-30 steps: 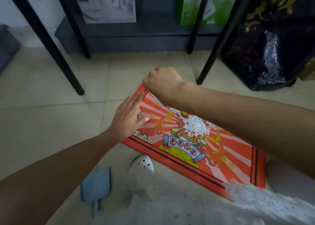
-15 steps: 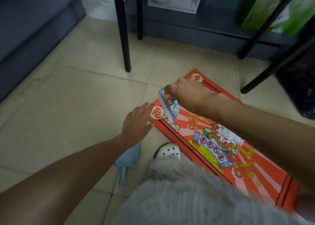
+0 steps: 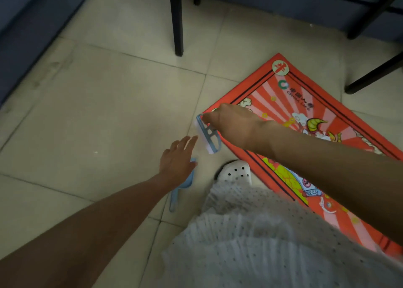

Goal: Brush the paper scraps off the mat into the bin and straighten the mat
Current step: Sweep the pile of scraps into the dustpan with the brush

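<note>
Right hand (image 3: pixel 234 122) grips the blue brush (image 3: pixel 209 135) at the mat (image 3: pixel 283 96) edge, frame centre. Left hand (image 3: pixel 177 160), fingers spread, hovers over the blue dustpan (image 3: pixel 182 187). Scraps and bin are not visible; the mat lies skewed, straightening not yet done.

Printed on the red mat (image 3: pixel 327 104), toward the upper right of the frame: "CHINA LIFE" in small capitals under dark Chinese characters, beside a green ring logo (image 3: pixel 283 84). One red character in the corner roundel (image 3: pixel 280 67), not legible.
</note>
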A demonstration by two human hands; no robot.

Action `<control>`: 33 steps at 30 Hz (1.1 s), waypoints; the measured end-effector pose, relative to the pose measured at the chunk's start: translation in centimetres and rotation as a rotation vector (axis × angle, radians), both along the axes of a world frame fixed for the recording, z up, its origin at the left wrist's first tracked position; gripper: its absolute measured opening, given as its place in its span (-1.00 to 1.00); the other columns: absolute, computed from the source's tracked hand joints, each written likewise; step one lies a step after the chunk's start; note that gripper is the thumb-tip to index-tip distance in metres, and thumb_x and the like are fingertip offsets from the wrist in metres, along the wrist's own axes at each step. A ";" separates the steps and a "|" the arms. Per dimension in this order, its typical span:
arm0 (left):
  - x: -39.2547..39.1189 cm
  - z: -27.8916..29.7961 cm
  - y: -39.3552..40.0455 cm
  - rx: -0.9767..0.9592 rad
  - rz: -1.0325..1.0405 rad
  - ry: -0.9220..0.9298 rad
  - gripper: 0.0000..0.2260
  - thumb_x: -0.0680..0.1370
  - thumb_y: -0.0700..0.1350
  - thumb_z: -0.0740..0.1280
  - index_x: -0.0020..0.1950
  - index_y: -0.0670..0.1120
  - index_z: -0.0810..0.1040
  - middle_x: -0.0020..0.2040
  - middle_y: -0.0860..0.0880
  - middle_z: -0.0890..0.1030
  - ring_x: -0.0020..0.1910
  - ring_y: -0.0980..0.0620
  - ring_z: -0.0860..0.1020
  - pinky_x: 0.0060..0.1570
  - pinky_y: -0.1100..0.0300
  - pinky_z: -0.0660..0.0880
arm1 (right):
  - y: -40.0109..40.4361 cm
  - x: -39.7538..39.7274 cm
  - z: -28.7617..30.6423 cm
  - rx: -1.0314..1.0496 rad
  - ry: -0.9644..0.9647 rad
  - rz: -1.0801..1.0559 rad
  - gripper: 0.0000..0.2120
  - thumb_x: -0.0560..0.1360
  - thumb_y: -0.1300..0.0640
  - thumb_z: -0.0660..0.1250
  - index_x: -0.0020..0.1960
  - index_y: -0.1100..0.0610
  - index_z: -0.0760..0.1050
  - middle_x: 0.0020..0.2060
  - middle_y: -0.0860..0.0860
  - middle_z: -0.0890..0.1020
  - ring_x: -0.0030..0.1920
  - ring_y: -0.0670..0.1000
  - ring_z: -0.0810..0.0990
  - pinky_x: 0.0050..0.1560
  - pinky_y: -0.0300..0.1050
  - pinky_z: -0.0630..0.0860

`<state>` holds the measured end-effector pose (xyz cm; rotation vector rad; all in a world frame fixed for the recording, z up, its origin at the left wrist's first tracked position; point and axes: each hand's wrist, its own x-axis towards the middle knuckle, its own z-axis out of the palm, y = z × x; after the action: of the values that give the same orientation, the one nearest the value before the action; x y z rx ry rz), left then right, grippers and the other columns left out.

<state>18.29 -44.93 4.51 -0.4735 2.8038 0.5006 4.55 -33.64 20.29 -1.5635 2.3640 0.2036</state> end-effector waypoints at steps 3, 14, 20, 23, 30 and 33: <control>1.2 -1.2 0.0 -0.042 -0.003 -0.108 -0.29 0.58 0.12 0.30 0.61 0.06 -0.01 0.55 -0.02 0.19 0.43 -0.08 0.29 0.23 0.01 0.39 | -0.3 0.6 -1.0 0.038 -0.029 -0.015 -0.68 0.52 0.38 0.14 0.23 0.18 0.43 0.03 0.14 0.53 -0.13 0.10 0.44 -0.27 -0.11 0.26; 5.0 -4.8 0.4 -0.048 -0.043 -0.313 -0.30 0.46 0.14 0.42 0.50 0.04 0.19 0.39 -0.05 0.30 0.34 -0.08 0.33 0.12 0.02 0.45 | -0.4 1.0 -3.3 0.128 -0.087 -0.004 -0.70 0.50 0.41 0.18 0.19 0.18 0.42 -0.08 0.10 0.50 -0.41 -0.07 0.19 -0.47 -0.21 0.09; 6.2 -6.3 0.7 -0.066 -0.076 -0.366 -0.65 0.54 -0.09 0.30 0.32 -0.05 0.38 0.31 -0.08 0.34 0.28 -0.10 0.33 -0.02 0.02 0.47 | -0.7 1.1 -2.9 0.103 -0.122 -0.032 -0.67 0.54 0.39 0.16 0.26 0.17 0.40 0.05 0.14 0.52 -0.25 0.00 0.29 -0.47 -0.25 0.08; 6.7 -7.3 0.3 0.042 -0.026 -0.311 -0.77 0.56 -0.19 0.24 0.21 -0.14 0.45 0.23 -0.14 0.40 0.23 -0.15 0.36 -0.05 -0.07 0.53 | -0.7 1.0 -2.7 0.073 -0.120 -0.039 -0.69 0.57 0.36 0.13 0.27 0.16 0.41 0.07 0.14 0.51 -0.19 0.01 0.31 -0.33 -0.16 0.19; 5.6 -7.2 -0.3 0.085 0.014 -0.154 -0.91 0.53 -0.25 0.24 0.01 -0.15 0.48 -0.01 -0.11 0.48 0.04 -0.15 0.48 -0.17 0.01 0.45 | 0.5 0.0 -2.6 0.020 -0.068 -0.030 -0.69 0.58 0.35 0.12 0.29 0.20 0.39 0.10 0.15 0.50 -0.02 0.11 0.49 -0.19 -0.12 0.25; 4.2 -6.4 -0.5 0.069 0.018 -0.083 -0.93 0.53 -0.25 0.26 -0.01 -0.16 0.50 -0.04 -0.13 0.51 0.00 -0.17 0.51 -0.22 -0.01 0.49 | 1.1 -0.4 -2.0 0.000 -0.038 -0.033 -0.70 0.56 0.36 0.13 0.27 0.20 0.38 0.07 0.15 0.50 -0.13 0.09 0.39 -0.21 -0.11 0.25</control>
<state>22.50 -45.42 -1.90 -0.4941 2.6957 0.5668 4.20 -32.55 18.30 -1.5139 2.3587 0.1649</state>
